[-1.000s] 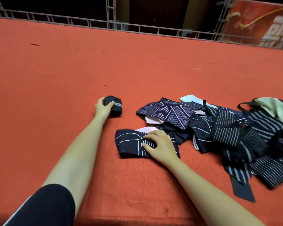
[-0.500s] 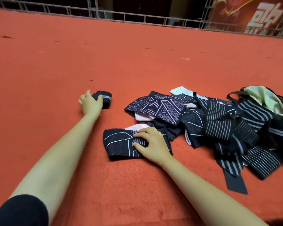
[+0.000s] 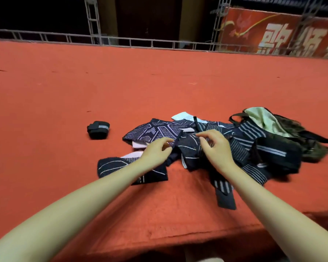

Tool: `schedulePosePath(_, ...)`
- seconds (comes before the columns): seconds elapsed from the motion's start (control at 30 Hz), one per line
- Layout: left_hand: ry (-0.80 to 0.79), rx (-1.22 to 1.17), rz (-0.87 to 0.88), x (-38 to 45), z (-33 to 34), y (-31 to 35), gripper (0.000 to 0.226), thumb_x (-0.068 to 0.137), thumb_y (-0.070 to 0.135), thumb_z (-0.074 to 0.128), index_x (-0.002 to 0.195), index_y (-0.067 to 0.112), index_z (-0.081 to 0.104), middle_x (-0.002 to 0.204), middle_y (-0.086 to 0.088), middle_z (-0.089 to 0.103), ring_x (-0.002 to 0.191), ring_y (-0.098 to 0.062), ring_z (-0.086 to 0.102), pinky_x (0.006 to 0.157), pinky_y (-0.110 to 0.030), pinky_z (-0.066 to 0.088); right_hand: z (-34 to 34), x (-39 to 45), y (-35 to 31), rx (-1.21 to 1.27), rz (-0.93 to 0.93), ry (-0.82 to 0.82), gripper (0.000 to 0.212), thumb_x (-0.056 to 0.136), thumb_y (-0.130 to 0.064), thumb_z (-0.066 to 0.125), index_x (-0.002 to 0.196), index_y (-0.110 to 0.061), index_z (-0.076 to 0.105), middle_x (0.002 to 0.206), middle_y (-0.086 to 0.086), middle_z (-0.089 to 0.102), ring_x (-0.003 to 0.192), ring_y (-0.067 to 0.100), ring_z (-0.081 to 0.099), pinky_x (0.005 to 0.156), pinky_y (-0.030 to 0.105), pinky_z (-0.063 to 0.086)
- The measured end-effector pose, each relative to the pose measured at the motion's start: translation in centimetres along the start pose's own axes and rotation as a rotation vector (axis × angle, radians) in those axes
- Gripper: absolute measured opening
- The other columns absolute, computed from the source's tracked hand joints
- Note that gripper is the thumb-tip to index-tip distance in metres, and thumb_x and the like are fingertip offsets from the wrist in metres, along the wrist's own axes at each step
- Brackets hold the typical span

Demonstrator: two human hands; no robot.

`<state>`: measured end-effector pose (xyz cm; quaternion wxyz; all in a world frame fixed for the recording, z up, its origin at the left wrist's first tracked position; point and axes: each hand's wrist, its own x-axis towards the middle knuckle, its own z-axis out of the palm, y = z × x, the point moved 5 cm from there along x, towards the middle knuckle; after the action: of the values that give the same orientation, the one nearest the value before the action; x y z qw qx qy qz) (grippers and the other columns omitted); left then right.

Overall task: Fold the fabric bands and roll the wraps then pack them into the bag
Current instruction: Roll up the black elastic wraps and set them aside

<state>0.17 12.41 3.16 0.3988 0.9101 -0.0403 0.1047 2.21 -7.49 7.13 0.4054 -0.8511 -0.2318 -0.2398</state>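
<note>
Rolled wrap (image 3: 98, 129) axis left-right, hands (image 3: 186, 148) over pile (image 3: 240, 148)

We see the counter (image 3: 83, 95) covered in matt red felt-like cloth with a slightly rough nap. The fabric bands (image 3: 159, 130) are dark knitted cloth, matt, with pale woven lines. The rolled wrap (image 3: 98, 129) is matt black elastic cloth with one greyish stripe. The bag (image 3: 261, 118) has a pale, faintly shiny lining. The railing (image 3: 121, 42) behind looks like dull grey metal.
</note>
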Motion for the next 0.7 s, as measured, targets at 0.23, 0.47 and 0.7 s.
schedulePosePath(0.23, -0.100, -0.052, -0.163, 2.8, 8.1, 6.3, 0.043, 0.090, 0.035, 0.057, 0.128, 0.015, 0.054, 0.124, -0.002, 0.061, 0.115, -0.017, 0.055, 0.092, -0.022, 0.037, -5.7, -0.7, 9.5, -0.056, 0.299, -0.218, 0.025, 0.091, -0.017, 0.056, 0.114, -0.018, 0.066, 0.114, -0.001, 0.064, 0.109, 0.013, 0.056, 0.090, 0.019, 0.036)
schedulePosePath(0.47, 0.126, -0.255, -0.221, 4.3, 8.4, 9.1, 0.032, 0.085, 0.011, 0.056, 0.115, 0.018, 0.065, 0.120, 0.003, 0.063, 0.104, -0.009, 0.056, 0.091, -0.020, 0.038, -4.9, -0.5, 10.5, 0.080, 0.296, -0.375, 0.034, 0.093, -0.024, 0.056, 0.126, -0.019, 0.056, 0.116, -0.006, 0.061, 0.110, 0.008, 0.055, 0.097, 0.021, 0.038)
schedulePosePath(0.7, 0.091, 0.137, -0.113, 1.9, 3.9, 6.5, 0.026, 0.085, 0.010, 0.052, 0.103, 0.023, 0.066, 0.092, 0.006, 0.066, 0.087, -0.012, 0.058, 0.076, -0.024, 0.041, -3.2, -1.4, 11.2, -0.110, 0.194, -0.394, 0.049, 0.083, -0.034, 0.065, 0.129, -0.020, 0.054, 0.125, 0.001, 0.056, 0.120, 0.020, 0.048, 0.102, 0.034, 0.038)
